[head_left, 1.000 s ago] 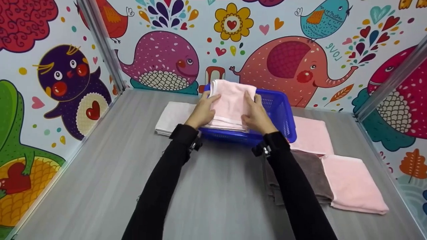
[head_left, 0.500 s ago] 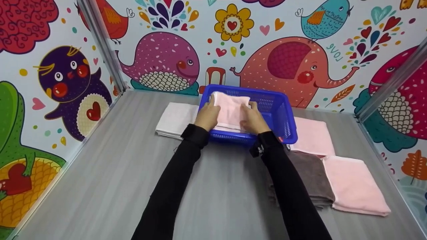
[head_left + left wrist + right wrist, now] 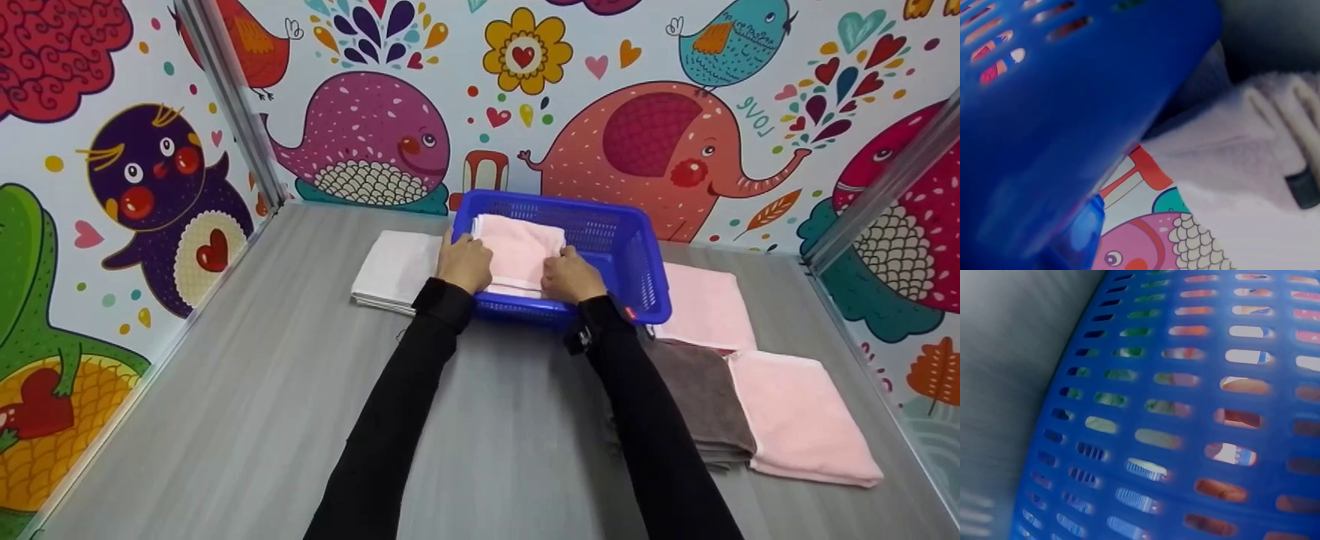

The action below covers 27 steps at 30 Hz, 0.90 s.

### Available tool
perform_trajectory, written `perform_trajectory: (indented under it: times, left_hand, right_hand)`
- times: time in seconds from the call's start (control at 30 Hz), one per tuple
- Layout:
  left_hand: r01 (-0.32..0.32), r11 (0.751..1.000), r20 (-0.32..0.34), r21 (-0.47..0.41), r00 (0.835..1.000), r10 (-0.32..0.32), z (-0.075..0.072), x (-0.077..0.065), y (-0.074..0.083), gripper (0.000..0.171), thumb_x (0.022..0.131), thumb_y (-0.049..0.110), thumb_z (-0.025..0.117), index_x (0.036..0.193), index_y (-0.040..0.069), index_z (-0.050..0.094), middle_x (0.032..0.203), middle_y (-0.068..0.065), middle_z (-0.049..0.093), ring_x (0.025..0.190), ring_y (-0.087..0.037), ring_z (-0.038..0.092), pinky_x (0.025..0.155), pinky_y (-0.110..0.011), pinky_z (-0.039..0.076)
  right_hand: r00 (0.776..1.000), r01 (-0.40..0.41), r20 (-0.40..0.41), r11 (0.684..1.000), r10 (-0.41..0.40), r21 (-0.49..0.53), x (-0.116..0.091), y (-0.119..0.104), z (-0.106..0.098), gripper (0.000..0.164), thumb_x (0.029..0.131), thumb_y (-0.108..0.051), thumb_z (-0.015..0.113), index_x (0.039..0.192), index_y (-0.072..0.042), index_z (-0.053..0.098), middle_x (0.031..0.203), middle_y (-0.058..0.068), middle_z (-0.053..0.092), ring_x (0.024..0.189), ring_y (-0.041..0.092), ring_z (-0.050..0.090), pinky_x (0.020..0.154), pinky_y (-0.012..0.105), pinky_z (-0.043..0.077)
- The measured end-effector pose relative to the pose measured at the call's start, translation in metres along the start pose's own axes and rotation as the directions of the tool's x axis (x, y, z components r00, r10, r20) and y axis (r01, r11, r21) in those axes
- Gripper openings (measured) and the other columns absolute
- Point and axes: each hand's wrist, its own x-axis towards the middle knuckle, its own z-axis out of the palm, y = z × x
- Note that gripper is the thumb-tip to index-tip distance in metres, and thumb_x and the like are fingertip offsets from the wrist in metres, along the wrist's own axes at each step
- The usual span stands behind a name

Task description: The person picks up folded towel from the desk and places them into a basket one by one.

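Observation:
A folded pink towel [image 3: 519, 247] lies inside the left part of a blue plastic basket [image 3: 645, 255]. My left hand [image 3: 465, 262] grips its left edge, reaching over the basket's near rim. On the opposite edge my right hand [image 3: 571, 276] holds the towel with curled fingers; the fingertips of both hands are hidden. In the left wrist view the basket wall [image 3: 1072, 112] fills the left side, beside folded white towels [image 3: 1230, 163]. Slotted basket wall [image 3: 1185, 455] covers most of the right wrist view, with bits of skin showing through.
A stack of white towels [image 3: 394, 266] stands left of the basket, close against it. Right of it lie a pink towel [image 3: 709, 307], a stack of grey-brown towels [image 3: 701, 397] and another pink towel [image 3: 806, 420]. Printed wall panels [image 3: 360, 135] enclose the grey table [image 3: 247, 390].
Both hands have lowered the pink towel from above the basket down into its left part. The towel now lies flatter, and the basket's far rim shows behind it.

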Motion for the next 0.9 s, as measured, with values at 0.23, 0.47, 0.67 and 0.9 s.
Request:
perform_trajectory:
  times: [0.23,0.47,0.67,0.9]
  left_hand:
    - [-0.004,0.996,-0.039,-0.085,0.999,0.001,0.001,0.002,-0.003,0.036,0.100,0.016,0.058,0.134,0.015,0.069,0.143,-0.007,0.064,0.144,-0.029,0.046,0.128,-0.057,0.014]
    - [-0.090,0.959,-0.168,-0.270,0.985,0.045,-0.002,-0.004,-0.013,0.040,0.103,0.022,0.060,0.142,0.020,0.065,0.147,-0.006,0.062,0.141,-0.029,0.049,0.128,-0.054,0.020]
    - [-0.207,0.911,-0.306,-0.357,0.947,0.095,0.005,-0.026,-0.028,0.035,0.103,0.023,0.064,0.136,0.015,0.069,0.142,-0.011,0.064,0.135,-0.032,0.054,0.116,-0.051,0.040]
    - [-0.310,0.804,-0.472,-0.508,0.881,0.041,0.027,-0.065,-0.046,0.034,0.106,0.025,0.059,0.135,0.011,0.069,0.142,-0.012,0.063,0.139,-0.033,0.051,0.117,-0.049,0.041]
  right_hand:
    - [0.882,-0.472,-0.203,0.790,0.426,-0.392,-0.031,-0.228,-0.059,0.023,0.090,-0.018,0.062,0.103,-0.001,0.071,0.121,0.025,0.065,0.108,0.045,0.066,0.086,0.059,0.058]
    - [0.860,-0.500,-0.359,0.743,0.363,-0.445,-0.038,-0.252,-0.063,0.028,0.093,-0.018,0.062,0.113,-0.004,0.076,0.114,0.025,0.068,0.100,0.046,0.068,0.081,0.062,0.057]
    - [0.849,-0.471,-0.451,0.784,0.277,-0.405,-0.052,-0.263,-0.056,0.025,0.096,-0.025,0.067,0.109,-0.007,0.079,0.098,0.016,0.077,0.088,0.041,0.074,0.071,0.058,0.058]
    - [0.838,-0.400,-0.529,0.810,0.134,-0.429,-0.070,-0.281,-0.032,0.032,0.103,-0.033,0.062,0.087,-0.010,0.078,0.078,0.008,0.075,0.070,0.032,0.071,0.060,0.051,0.054]
